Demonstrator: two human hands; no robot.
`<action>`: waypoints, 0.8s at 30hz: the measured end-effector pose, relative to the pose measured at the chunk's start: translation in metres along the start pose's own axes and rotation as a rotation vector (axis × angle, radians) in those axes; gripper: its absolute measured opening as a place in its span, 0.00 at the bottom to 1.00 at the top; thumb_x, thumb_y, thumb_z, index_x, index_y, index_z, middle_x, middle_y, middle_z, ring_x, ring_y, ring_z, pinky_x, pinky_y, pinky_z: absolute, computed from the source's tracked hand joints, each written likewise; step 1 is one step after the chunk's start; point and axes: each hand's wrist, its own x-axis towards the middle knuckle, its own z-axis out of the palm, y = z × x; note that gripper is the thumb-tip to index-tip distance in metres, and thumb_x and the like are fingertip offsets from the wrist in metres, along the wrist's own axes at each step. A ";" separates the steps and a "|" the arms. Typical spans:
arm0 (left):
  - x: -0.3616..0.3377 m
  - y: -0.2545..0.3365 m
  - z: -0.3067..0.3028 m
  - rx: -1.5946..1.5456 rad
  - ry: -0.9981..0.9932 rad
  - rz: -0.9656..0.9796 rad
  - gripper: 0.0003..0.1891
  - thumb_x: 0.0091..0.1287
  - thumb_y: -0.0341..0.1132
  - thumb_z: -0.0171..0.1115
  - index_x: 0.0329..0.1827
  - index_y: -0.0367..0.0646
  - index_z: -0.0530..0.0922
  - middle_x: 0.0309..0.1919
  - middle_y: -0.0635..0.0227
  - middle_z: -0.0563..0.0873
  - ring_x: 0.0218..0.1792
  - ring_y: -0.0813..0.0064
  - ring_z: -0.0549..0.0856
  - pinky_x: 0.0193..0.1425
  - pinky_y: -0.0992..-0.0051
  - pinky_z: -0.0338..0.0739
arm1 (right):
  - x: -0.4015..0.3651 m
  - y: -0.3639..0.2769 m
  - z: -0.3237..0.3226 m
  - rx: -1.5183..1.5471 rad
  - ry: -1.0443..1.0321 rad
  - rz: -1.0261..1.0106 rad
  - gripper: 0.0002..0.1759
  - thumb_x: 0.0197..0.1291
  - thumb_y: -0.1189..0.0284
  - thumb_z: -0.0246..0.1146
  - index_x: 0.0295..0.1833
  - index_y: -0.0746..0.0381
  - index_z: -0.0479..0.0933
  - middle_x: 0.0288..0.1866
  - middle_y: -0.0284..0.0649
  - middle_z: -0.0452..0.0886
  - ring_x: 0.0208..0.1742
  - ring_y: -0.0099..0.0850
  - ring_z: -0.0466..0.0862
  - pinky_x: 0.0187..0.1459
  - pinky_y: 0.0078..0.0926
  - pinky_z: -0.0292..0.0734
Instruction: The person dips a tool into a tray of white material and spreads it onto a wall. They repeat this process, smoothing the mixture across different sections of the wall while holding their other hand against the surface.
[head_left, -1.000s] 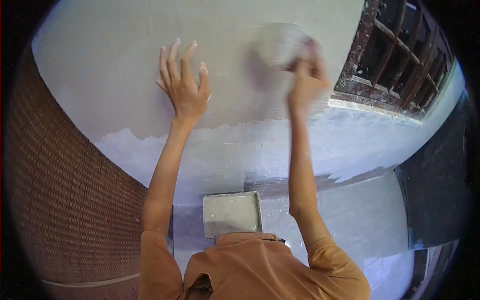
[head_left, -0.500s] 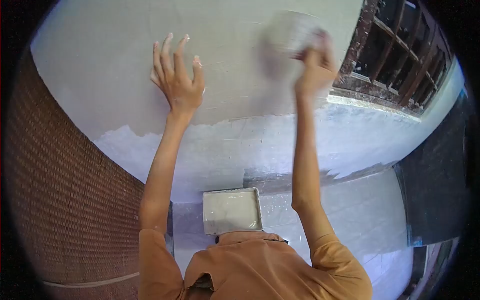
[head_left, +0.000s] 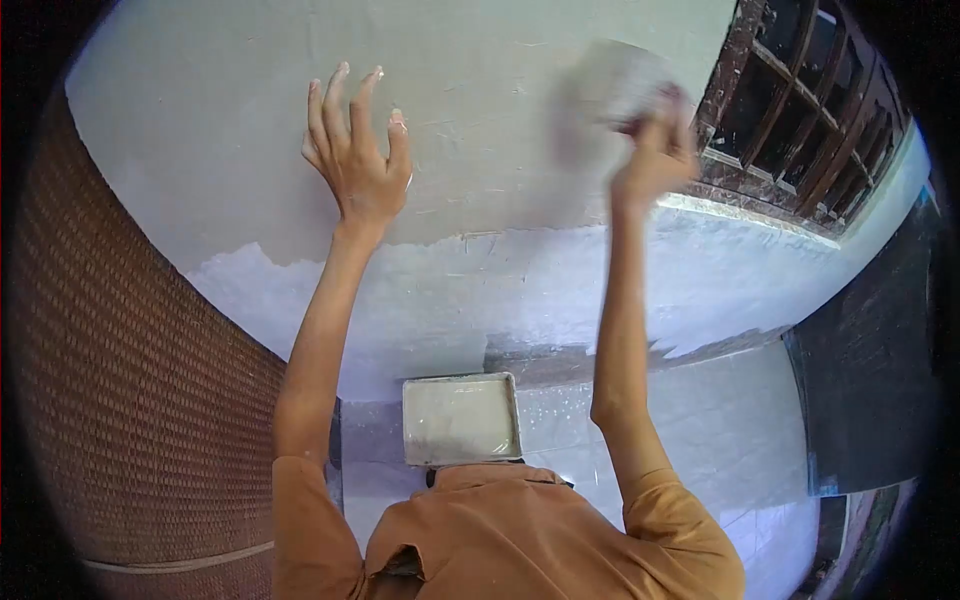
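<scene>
My left hand is raised before the wall, its fingers spread and dotted with pale paste, holding nothing. To the right, my right hand is closed on a flat, pale scraper, blurred by motion, near the window. The scraper's blade lies close to the wall; whether it touches cannot be made out. Low in front of my body stands a rectangular tray of creamy pale liquid. The wall is beige above a ragged edge and whitish below it.
A barred window with a dark frame is at the upper right. Woven brown matting runs along the left side. A dark panel stands at the right, beside pale floor tiles with white spots near the tray.
My right hand and the scraper have moved slightly right and down, nearer the window. My left hand has stayed almost in place, fingers still spread.
</scene>
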 end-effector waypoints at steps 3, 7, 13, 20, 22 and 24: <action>0.001 0.008 0.004 -0.031 -0.024 -0.016 0.24 0.69 0.42 0.54 0.69 0.54 0.70 0.73 0.65 0.65 0.76 0.53 0.56 0.71 0.46 0.50 | -0.067 0.009 0.050 -0.139 -0.291 0.030 0.19 0.65 0.74 0.64 0.60 0.65 0.79 0.30 0.33 0.84 0.27 0.16 0.74 0.31 0.19 0.73; -0.002 0.008 0.005 -0.024 -0.027 -0.012 0.24 0.67 0.41 0.55 0.68 0.54 0.71 0.72 0.63 0.65 0.75 0.52 0.56 0.70 0.47 0.50 | -0.051 0.022 0.039 -0.227 -0.233 0.084 0.19 0.65 0.71 0.65 0.61 0.62 0.80 0.30 0.31 0.84 0.26 0.16 0.71 0.28 0.19 0.68; -0.009 -0.002 0.003 0.000 -0.034 -0.019 0.25 0.66 0.40 0.56 0.67 0.53 0.71 0.71 0.62 0.66 0.75 0.51 0.56 0.70 0.48 0.50 | 0.030 0.035 -0.049 0.076 0.215 0.041 0.19 0.67 0.81 0.58 0.63 0.69 0.74 0.48 0.43 0.85 0.34 0.24 0.82 0.33 0.21 0.81; -0.010 0.007 0.008 -0.051 -0.031 -0.005 0.24 0.66 0.41 0.56 0.67 0.54 0.72 0.71 0.61 0.66 0.75 0.51 0.57 0.69 0.48 0.51 | -0.078 0.023 0.031 -0.117 -0.329 0.150 0.19 0.65 0.75 0.65 0.61 0.67 0.78 0.40 0.38 0.86 0.32 0.18 0.78 0.38 0.18 0.77; -0.012 0.011 0.006 -0.049 -0.056 -0.014 0.24 0.67 0.41 0.56 0.68 0.54 0.71 0.71 0.62 0.66 0.75 0.51 0.57 0.71 0.48 0.50 | -0.065 0.034 0.020 -0.176 -0.297 0.126 0.20 0.65 0.75 0.65 0.62 0.66 0.78 0.39 0.37 0.86 0.31 0.18 0.77 0.36 0.18 0.77; -0.015 0.010 0.003 -0.042 -0.086 -0.033 0.25 0.68 0.41 0.56 0.69 0.55 0.70 0.72 0.63 0.66 0.75 0.51 0.56 0.72 0.48 0.50 | -0.043 0.040 -0.006 -0.192 -0.163 0.117 0.19 0.65 0.76 0.65 0.61 0.66 0.78 0.39 0.37 0.86 0.30 0.18 0.77 0.33 0.19 0.78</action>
